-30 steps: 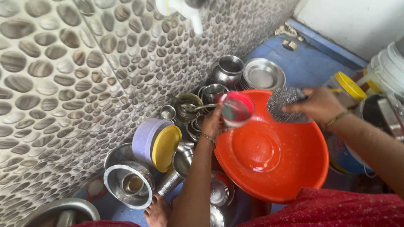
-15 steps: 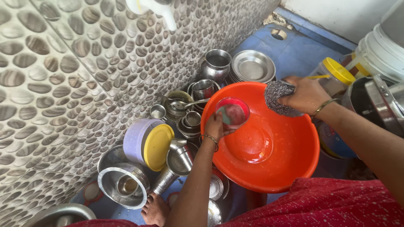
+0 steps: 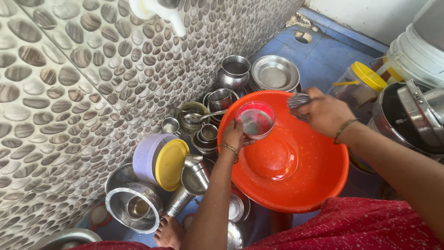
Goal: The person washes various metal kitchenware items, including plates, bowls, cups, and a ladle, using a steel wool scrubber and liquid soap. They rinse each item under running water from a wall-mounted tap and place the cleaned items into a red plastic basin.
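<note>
Over the orange basin (image 3: 296, 185) on the blue floor (image 3: 323, 55), left hand (image 3: 234, 135) holds a small pink cup (image 3: 255, 120) by its side, fingers clamped on it, mouth tilted toward the camera. Right hand (image 3: 323, 113) has fingers closed on a steel scrubber (image 3: 298, 100), just beside the cup rim. Versus half a second ago: scrubber has come lower and nearer the cup, cup sits a bit further right over the basin. Scrubber mostly hidden by the hand; cup contents hard to make out. Clear jar with yellow lid (image 3: 360, 85) stands right of the basin, partly behind the wrist. Lilac container with yellow lid (image 3: 159, 159) lies on its side left, among steel vessels (image 3: 233, 71). White bucket (image 3: 418, 51) cut off at the top right.
</note>
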